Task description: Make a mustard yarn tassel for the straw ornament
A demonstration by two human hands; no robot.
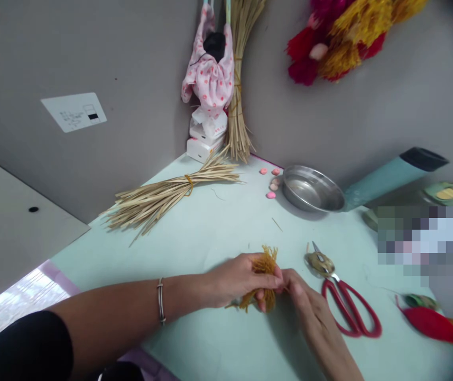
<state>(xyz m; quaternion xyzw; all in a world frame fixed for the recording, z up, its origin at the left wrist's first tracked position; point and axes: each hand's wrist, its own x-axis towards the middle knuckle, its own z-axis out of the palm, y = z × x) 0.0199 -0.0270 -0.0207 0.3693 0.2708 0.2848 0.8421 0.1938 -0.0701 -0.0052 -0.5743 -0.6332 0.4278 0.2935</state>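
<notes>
My left hand [242,275] is closed around a bundle of mustard-yellow yarn [266,262] with frayed, crinkled ends. The strands stick out above and below the fingers. Close against its right side, my right hand [309,304] pinches with thumb and fingertips at the bundle's edge. What lies in that pinch is too small to make out. Just right of the hands, red-handled scissors [351,307] lie on the pale green table [194,233], with a roundish olive-brown piece [320,263] at their blades.
Bound dry straw [182,185] lies at the back left; another bundle [237,106] stands in the corner beside tissue boxes [205,140]. A metal bowl [311,188], pink beads [271,195] and a teal bottle [388,177] are behind. A red yarn piece [430,324] lies right.
</notes>
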